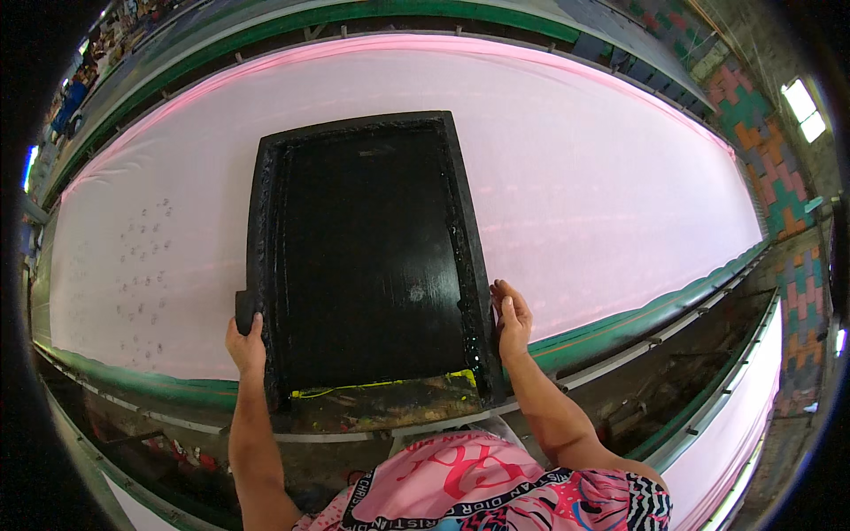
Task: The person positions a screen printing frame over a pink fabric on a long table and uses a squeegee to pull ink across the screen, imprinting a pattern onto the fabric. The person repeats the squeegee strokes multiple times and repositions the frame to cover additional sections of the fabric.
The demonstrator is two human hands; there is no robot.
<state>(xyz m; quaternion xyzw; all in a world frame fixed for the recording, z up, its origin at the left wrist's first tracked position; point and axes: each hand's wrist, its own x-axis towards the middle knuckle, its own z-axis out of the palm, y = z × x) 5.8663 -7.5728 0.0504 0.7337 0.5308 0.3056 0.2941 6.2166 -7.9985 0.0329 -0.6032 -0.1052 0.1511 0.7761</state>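
A large black screen-printing frame (363, 257) lies on pale pink cloth (575, 177) spread over a long table. Its dark mesh has a wet sheen at the lower right, and a yellow streak runs along its near end. At the frame's near left side, my left hand (246, 347) is closed around a black tab (244, 311) that juts from the edge. My right hand (513, 323) is at the right edge with its fingers curled against the frame; the fingertips are partly hidden. Small dark printed motifs (143, 265) dot the cloth to the left.
A green table edge with a metal rail (620, 352) runs along the near side. Beyond the table is another long green-edged table (266, 31). More pink cloth (730, 398) covers a surface at lower right. Coloured floor tiles (784, 199) show at the right.
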